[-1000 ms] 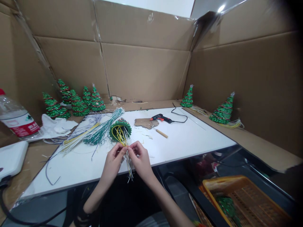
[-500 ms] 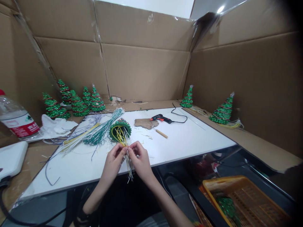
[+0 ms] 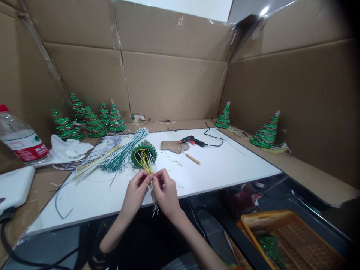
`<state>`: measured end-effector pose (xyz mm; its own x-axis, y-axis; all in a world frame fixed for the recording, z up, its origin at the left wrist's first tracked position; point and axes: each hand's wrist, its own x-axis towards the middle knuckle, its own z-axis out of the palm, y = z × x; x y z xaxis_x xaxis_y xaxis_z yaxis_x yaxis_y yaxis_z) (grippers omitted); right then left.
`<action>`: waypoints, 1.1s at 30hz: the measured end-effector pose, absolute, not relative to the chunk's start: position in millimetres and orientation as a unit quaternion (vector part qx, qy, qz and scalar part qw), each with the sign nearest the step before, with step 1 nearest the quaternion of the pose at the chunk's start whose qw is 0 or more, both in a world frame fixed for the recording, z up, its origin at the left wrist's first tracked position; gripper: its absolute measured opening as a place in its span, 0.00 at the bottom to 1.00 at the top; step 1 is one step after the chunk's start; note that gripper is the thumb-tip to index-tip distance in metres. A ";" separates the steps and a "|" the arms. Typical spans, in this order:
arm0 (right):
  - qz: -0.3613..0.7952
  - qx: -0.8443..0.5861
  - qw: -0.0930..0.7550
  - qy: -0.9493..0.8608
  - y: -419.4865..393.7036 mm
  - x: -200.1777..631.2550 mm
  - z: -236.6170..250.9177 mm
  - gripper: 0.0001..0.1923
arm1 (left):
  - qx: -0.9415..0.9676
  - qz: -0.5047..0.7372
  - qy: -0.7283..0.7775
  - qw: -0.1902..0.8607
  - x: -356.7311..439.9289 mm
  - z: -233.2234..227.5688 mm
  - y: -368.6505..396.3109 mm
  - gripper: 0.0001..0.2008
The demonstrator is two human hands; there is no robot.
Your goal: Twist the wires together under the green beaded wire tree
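Observation:
A small green Christmas tree (image 3: 134,156) lies on its side, its hollow base facing me. Yellow and white wires (image 3: 145,162) come out of that opening in a bundle. My left hand (image 3: 140,186) pinches the bundle between thumb and fingers just in front of the base. From the other side my right hand (image 3: 164,189) pinches the same wires, the fingertips of both hands nearly touching. Loose wire ends (image 3: 155,210) hang below the hands past the board's front edge. Left of the tree lies a thick bunch of green and white wires (image 3: 120,155).
A hot glue gun (image 3: 197,141) and a wooden-handled tool (image 3: 192,159) lie by a cardboard scrap (image 3: 168,146) on the white board (image 3: 225,161). Finished-looking trees (image 3: 95,123) stand back left, two more at right. A bottle (image 3: 24,142) stands left; an orange basket (image 3: 264,214) sits lower right.
Both hands stay on the wires, with the fingertips drawn slightly closer together. The whole view has shifted a little; the tree and tools lie as before.

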<state>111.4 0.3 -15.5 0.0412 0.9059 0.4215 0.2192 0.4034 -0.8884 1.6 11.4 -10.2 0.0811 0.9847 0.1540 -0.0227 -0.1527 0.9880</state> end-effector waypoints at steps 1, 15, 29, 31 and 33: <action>0.297 -0.457 0.559 -0.625 0.1 111.1 -16.0 0.06 | 0.556 0.520 0.435 0.482 1.7 -9.6 11.2 0.11; 0.289 -0.460 0.561 -0.624 -0.7 110.5 -15.9 0.07 | 0.557 0.519 0.429 0.486 2.9 -9.9 11.6 0.12; 0.283 -0.466 0.560 -0.624 -0.4 110.5 -16.2 0.07 | 0.561 0.522 0.431 0.477 4.6 -7.3 10.8 0.12; 0.283 -0.465 0.560 -0.625 -0.5 110.4 -16.5 0.07 | 0.560 0.520 0.432 0.478 4.5 -7.3 10.8 0.12; 0.283 -0.464 0.560 -0.625 -0.7 110.3 -16.7 0.07 | 0.562 0.519 0.433 0.476 4.3 -7.5 10.7 0.12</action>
<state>110.3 -0.7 -16.7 0.0579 0.8974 0.4373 0.2625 0.4090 -0.8740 4.3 10.7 -7.5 0.0852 0.9815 0.1717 -0.0069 -0.1718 0.9851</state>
